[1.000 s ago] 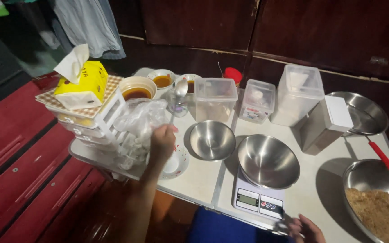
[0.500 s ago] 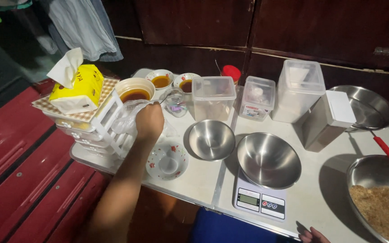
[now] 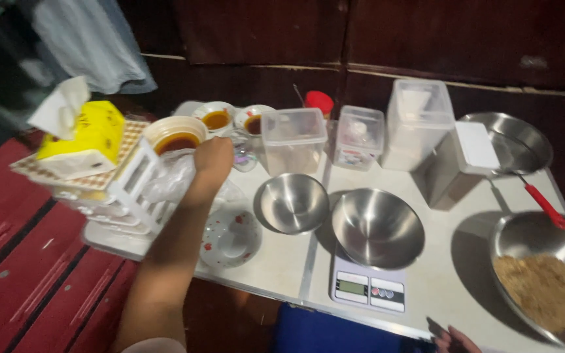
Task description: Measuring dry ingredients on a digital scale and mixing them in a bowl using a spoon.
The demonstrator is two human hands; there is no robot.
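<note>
1. A yellow tissue box [image 3: 81, 136] with a white tissue standing out of its top is seen at 9 o'clock, on a checked mat over a white rack [image 3: 132, 189].
2. Three clear lidded tubs are lined up at 12 o'clock on the tabletop [image 3: 465, 274]: a square tub [image 3: 293, 140], a smaller tub [image 3: 359, 137] with a white and red label on its front, and a tall tub [image 3: 416, 121].
3. A red cap [image 3: 320, 102] is seen behind the tubs; a white box [image 3: 458, 162] stands at 2 o'clock.
4. A white scale [image 3: 367, 287] with a grey display carries a steel bowl [image 3: 377, 227] at 6 o'clock.
5. The left hand [image 3: 210, 162] is laid over a clear plastic bag [image 3: 168, 180] at 10 o'clock, just beside the rack; the bag is crumpled and see-through. Whether the fingers are closed on it cannot be told.
6. A small jar [image 3: 244, 151] is seen just past the hand, blurred.
7. Only the fingertips of the right hand [image 3: 454, 340] are seen at the tabletop's near edge at 5 o'clock; their state cannot be told.
</note>
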